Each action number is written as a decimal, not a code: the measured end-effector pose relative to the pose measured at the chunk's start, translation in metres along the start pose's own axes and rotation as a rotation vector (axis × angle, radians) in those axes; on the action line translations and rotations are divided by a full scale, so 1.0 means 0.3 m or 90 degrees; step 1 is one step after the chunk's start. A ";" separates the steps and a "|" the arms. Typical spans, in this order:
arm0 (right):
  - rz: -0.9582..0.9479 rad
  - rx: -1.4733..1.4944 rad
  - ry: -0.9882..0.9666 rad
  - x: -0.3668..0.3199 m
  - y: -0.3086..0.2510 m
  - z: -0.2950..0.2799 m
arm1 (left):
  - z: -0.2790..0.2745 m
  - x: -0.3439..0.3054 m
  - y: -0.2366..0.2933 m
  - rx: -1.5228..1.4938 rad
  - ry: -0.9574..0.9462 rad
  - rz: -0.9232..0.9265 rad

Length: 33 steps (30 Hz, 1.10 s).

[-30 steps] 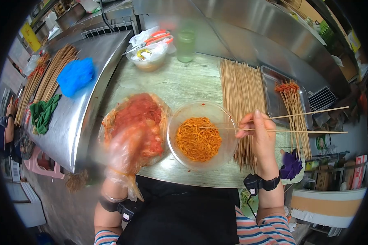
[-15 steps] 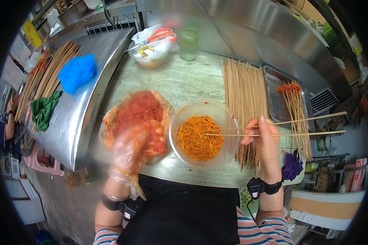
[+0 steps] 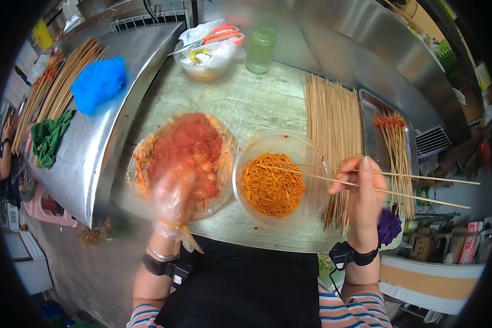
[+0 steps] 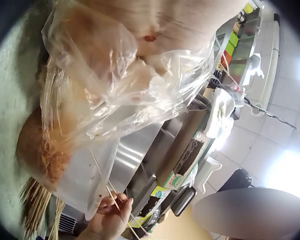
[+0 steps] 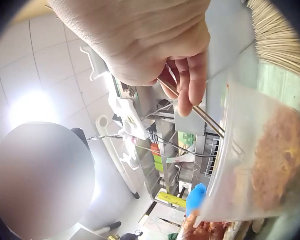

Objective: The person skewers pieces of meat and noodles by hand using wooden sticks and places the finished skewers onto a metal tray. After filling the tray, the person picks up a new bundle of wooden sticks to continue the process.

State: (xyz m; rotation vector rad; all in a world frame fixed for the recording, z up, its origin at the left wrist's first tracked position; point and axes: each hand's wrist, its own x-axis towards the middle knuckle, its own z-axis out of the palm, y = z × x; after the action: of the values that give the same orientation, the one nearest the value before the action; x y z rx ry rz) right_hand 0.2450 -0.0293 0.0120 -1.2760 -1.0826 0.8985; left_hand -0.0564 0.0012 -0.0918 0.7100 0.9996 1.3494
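Pinching two thin sticks [image 3: 421,197], the right hand [image 3: 361,188] keeps their far ends at the orange shreds [image 3: 273,188] inside a clear bowl [image 3: 315,191] on the bench [image 3: 257,104]. The left hand [image 3: 174,199], gloved in clear plastic, is at the red mixture [image 3: 186,145] just beside that bowl; whether its blurred fingers curl, I cannot tell. A bundle of bare skewers [image 3: 333,117] crowds the bowl's right side, between it and a metal tray [image 3: 370,126] with orange-tipped skewers [image 3: 399,150]. Scissors [image 3: 224,35] and a green jar [image 3: 261,52] stand behind.
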 end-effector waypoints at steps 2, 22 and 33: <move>0.003 -0.022 -0.016 0.011 -0.006 0.029 | 0.002 -0.007 -0.007 -0.027 -0.020 0.021; 0.025 -0.048 0.002 0.040 0.009 0.078 | 0.026 -0.014 0.031 0.015 -0.034 0.039; 0.026 0.131 0.104 0.034 0.050 -0.011 | 0.011 -0.010 0.012 0.034 -0.068 0.049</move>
State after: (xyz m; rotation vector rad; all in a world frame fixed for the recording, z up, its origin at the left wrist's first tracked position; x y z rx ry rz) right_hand 0.2521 -0.0188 -0.0015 -1.1819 -0.8172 0.8951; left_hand -0.0551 -0.0009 -0.0866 0.8587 0.9336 1.3406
